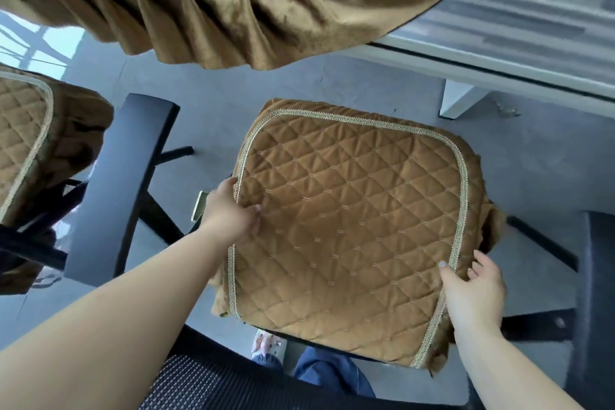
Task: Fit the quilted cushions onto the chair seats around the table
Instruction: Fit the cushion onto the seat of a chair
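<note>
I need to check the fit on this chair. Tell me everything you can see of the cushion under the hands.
The cushion is brown, velvety fabric with diamond quilting and a pale braided trim around its rounded-square top. A gathered skirt hangs past its edges. It lies flat, slightly skewed, on a black chair. The left hand pinches its left edge; the right hand grips its near right corner.

Grey floor (332, 83), white table (466, 73), daylit window (30, 46).

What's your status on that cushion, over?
Both hands gripping: left hand on left edge, right hand at near-right corner. Quilted cushion lying on chair seat, skirt bunched at right. Nothing in the way.
</note>
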